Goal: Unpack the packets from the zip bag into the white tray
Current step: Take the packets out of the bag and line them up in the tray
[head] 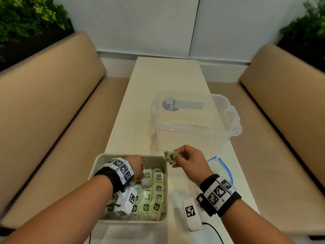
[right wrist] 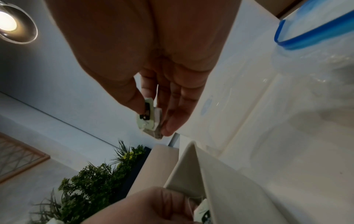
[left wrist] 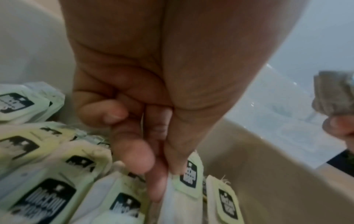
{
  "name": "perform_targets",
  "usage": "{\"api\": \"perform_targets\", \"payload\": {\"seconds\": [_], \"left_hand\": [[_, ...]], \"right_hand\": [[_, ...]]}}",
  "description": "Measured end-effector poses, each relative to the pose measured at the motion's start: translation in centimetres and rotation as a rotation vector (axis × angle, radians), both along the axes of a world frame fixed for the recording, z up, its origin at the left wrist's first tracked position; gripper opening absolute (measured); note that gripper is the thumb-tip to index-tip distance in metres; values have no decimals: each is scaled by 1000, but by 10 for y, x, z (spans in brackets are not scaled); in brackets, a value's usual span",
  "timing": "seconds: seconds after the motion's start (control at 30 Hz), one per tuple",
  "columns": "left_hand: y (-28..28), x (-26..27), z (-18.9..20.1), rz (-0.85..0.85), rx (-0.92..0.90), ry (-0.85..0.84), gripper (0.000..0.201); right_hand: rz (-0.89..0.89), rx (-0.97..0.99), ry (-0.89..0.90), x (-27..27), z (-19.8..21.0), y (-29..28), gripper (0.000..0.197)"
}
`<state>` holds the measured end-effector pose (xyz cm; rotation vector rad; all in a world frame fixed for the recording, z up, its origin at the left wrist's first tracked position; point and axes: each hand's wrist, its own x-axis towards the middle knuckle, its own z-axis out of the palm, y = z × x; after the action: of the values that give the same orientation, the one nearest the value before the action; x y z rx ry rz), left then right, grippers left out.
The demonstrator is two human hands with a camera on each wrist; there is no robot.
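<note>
The left hand (head: 136, 167) reaches down into the white tray (head: 98, 166), its thumb and fingers (left wrist: 134, 153) pressed together, pinching the top of a packet (left wrist: 188, 172) standing among the others near the tray's far right side. The tray sits at the table's (head: 163, 76) near left and is filled with rows of pale green packets (head: 149, 199) with dark labels, leaving little free room. The right hand (head: 189, 160) hovers above the table just past the tray's far right corner, thumb and fingertips (right wrist: 170, 125) pinching a second packet (head: 170, 156), held in the air clear of the tray. Right of that hand, the zip bag (head: 222, 166) lies flat on the table, partly hidden behind the right wrist; its blue zip edge shows, but whether anything is left inside cannot be told. Just beyond both hands stands a clear bin (head: 193, 120) with a closed lid, close to the tray's far edge. A white marker block (head: 191, 214) with a cable lies on the table between tray and right forearm. Tan benches (head: 44, 103) flank the table, with plants (head: 26, 18) behind.
</note>
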<state>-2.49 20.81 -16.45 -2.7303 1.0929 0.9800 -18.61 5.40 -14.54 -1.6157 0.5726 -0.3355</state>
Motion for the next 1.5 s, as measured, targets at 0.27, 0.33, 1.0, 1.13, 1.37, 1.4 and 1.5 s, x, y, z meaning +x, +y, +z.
{"api": "perform_targets", "payload": {"seconds": [0.27, 0.33, 1.0, 1.13, 1.37, 1.4, 1.5], "left_hand": [[-8, 6, -17, -24, 58, -76, 25], [-6, 3, -7, -23, 54, -105, 27], [18, -18, 66, -87, -699, -49, 11], [16, -20, 83, -192, -665, -128, 13], [12, -22, 88, -237, -625, -176, 15], [12, -22, 86, -239, -624, -179, 16], [15, -21, 82, -216, -628, -200, 15]], "right_hand": [[-80, 59, -25, -1, -6, 13, 8], [-96, 61, -30, 0, -6, 18, 8], [8, -346, -19, 12, -8, 42, 52], [69, -481, 14, 16, -7, 44, 17], [27, -420, 56, 14, -7, 41, 22], [28, -409, 70, 13, -7, 40, 24], [78, -394, 115, 10, -8, 39, 21]]}}
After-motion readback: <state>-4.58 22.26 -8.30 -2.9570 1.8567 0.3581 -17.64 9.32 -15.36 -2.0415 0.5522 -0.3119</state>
